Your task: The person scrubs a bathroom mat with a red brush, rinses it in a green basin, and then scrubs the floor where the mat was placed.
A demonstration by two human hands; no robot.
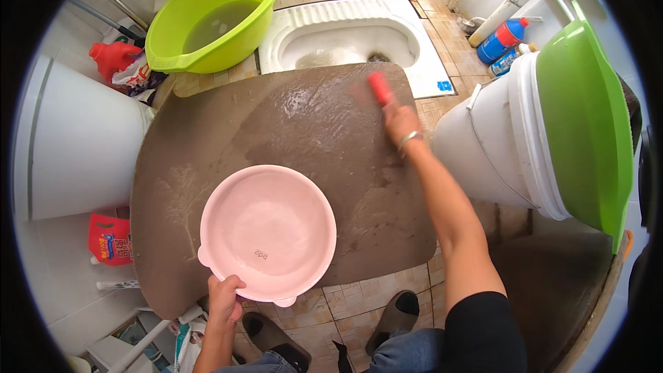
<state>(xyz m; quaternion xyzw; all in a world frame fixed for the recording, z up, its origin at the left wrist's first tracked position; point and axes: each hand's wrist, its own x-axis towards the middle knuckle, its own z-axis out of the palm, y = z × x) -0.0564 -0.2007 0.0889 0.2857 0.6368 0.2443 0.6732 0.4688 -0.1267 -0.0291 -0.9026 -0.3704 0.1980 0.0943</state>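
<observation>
we pinch the near-left rim of the pink basin in our left hand, thumb laid over the edge and the other fingers curled below, mostly hidden; the basin spreads out ahead and to the right of them. our right hand is closed around the near end of a red tool, which juts forward past the fingers over the far right part of the wet brown mat.

inside the pink basin we see its smooth floor and a small dark mark. the lime-green basin, at the far left, holds cloudy greyish water. on our right, a green tub covers the mouth of the white bucket, so its contents are hidden.

the red tool and our right fingers are blurred, and we cannot make out the tool's underside. we cannot tell whether the pink basin touches the mat. the mat hides the near edge of the squat toilet.
</observation>
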